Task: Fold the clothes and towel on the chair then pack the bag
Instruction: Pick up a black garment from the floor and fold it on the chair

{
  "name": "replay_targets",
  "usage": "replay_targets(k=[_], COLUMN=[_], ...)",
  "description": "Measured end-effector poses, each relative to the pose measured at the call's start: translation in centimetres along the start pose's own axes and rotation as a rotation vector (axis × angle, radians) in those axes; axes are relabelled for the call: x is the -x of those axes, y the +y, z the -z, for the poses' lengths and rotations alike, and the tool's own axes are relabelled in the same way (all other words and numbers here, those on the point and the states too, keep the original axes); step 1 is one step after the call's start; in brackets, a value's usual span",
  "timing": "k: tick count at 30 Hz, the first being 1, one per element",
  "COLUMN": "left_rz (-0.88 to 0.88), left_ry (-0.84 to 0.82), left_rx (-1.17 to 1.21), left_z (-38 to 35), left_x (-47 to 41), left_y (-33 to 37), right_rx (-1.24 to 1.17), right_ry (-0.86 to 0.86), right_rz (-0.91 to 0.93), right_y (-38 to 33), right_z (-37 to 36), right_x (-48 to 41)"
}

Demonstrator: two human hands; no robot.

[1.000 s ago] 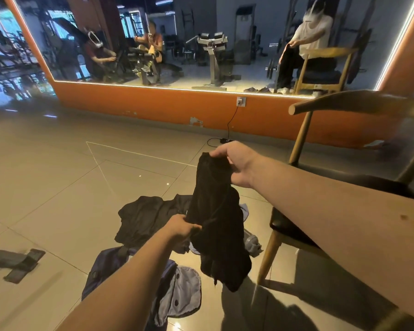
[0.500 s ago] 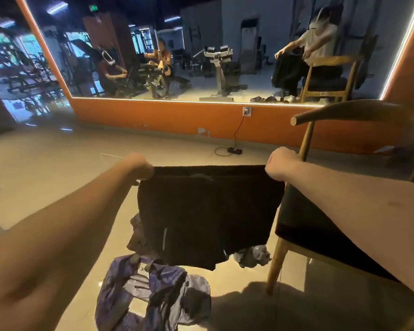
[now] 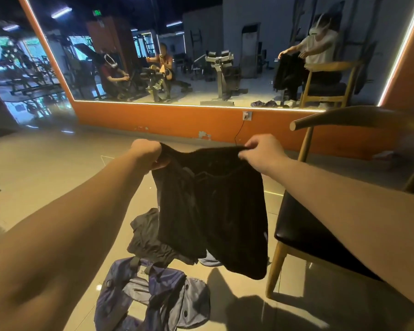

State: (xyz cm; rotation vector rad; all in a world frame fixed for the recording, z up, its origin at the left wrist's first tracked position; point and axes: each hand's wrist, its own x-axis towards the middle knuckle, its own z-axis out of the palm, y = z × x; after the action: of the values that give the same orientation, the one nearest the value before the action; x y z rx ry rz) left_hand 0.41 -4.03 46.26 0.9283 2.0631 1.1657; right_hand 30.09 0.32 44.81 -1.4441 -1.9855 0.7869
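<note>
Head view.
- Blue bag slumped on floor, flap thrown open; contents cannot be told.
- Dark garment heaped on floor just beyond bag.
- Black shorts held up in air by top edge, hung above heap, just beside chair.
- Left hand clenched round left corner of shorts.
- Right hand pinching right corner, fingers curled over edge.
- Both arms stretched forward, hands level and set apart, top edge drawn nearly taut between them.

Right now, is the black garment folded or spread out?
Spread out, not folded: the left hand and right hand grip its top edge apart, and the black garment hangs loose below them.
</note>
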Motion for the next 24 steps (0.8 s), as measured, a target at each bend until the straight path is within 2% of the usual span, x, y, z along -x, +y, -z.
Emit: replay_targets(k=[1,2,4,6,8,12,16,19,24], left_rz=[-0.018,-0.023,-0.004,-0.01,0.002,0.059,0.093,0.113,0.156], left_ry=[0.031,0.035,0.056,0.072,0.065,-0.027,-0.244,-0.309,-0.371], left_rx=[-0.077,-0.16,-0.26,-0.274,-0.265,-0.334,-0.45,-0.399,-0.177], left_z=[-0.3,-0.5,-0.4,0.0,0.7,1.7,1.4,1.2,0.5], left_x=[0.3,0.6,0.7,0.7,0.8,0.9,2.5,2.9,2.6], left_y=[-0.3,-0.9,-2.4,-3.6,-4.4,-4.9,-4.0,-3.8,-4.0], right_rx=[0.068,0.153,0.189,0.177,0.22,0.119,0.045,-0.072,-0.155], right_ry=[0.049,0.028,0.036,0.08,0.021,-0.074,-0.142,-0.137,-0.177], right_rz=[0.022,0.015,-0.068,-0.149,-0.191,-0.296,-0.33,-0.345,-0.426], right_y=[0.0,0.2,1.4,2.3,2.8,3.2,3.0,3.3,3.1], right_z=[-0.4,-0.9,-1.4,-0.6,0.5,2.5,2.4,2.3,2.2], right_x=[0.4,0.7,1.0,0.9,0.6,0.4,0.2,0.3,1.2])
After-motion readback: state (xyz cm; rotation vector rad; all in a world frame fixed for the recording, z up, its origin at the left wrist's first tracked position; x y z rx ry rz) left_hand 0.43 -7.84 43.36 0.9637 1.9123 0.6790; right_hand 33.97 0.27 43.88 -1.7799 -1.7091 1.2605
